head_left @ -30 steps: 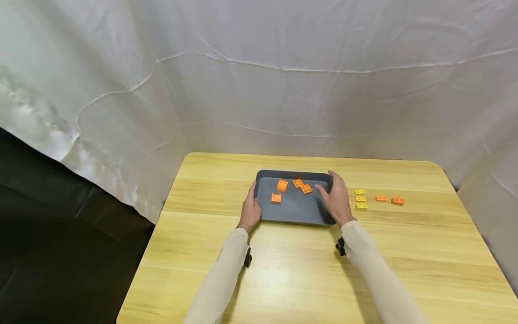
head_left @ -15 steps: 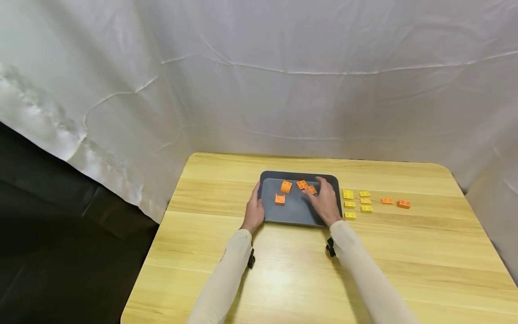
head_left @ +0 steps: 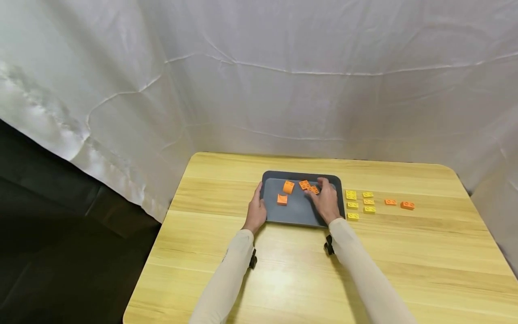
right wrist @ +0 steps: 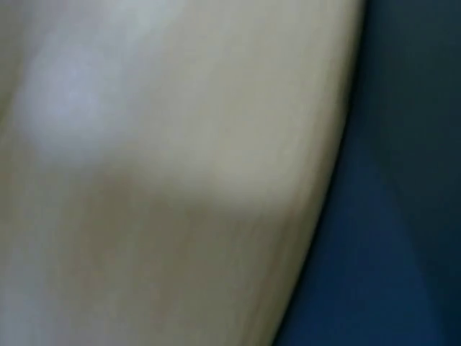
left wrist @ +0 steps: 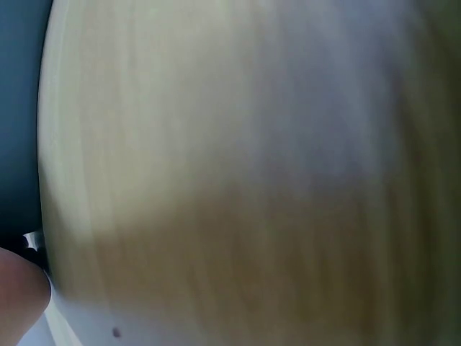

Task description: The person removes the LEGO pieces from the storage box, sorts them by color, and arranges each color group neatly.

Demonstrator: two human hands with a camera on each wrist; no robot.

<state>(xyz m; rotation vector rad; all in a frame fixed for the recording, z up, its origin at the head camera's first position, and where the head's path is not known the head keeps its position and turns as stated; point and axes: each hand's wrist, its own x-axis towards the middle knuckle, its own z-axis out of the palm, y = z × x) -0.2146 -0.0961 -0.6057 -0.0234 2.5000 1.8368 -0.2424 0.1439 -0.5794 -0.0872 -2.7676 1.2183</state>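
A dark grey tray (head_left: 291, 218) lies on the wooden table with several orange toy building bricks in it. My left hand (head_left: 254, 212) rests along its left side, fingers extended beside the rim. Over the tray's right half, my right hand (head_left: 327, 202) reaches in with thumb and forefinger spread about a studded orange brick (head_left: 314, 190). That brick adjoins another studded orange brick (head_left: 304, 184). Further left are a curved orange brick (head_left: 288, 187) and an orange brick with a hollowed top (head_left: 282, 200). In the left wrist view, the tray's dark side (left wrist: 18, 115) shows near a bit of skin.
Right of the tray, several yellow bricks (head_left: 352, 205) sit in two columns. Beyond them are a thin orange brick (head_left: 390, 202) and a taller orange brick (head_left: 407, 205). White curtains (head_left: 283, 99) hang behind the table (head_left: 279, 279).
My right hand has moved left from the tray's right rim to the studded orange bricks inside. The left hand stays at the tray's left side. The head view has shifted slightly.
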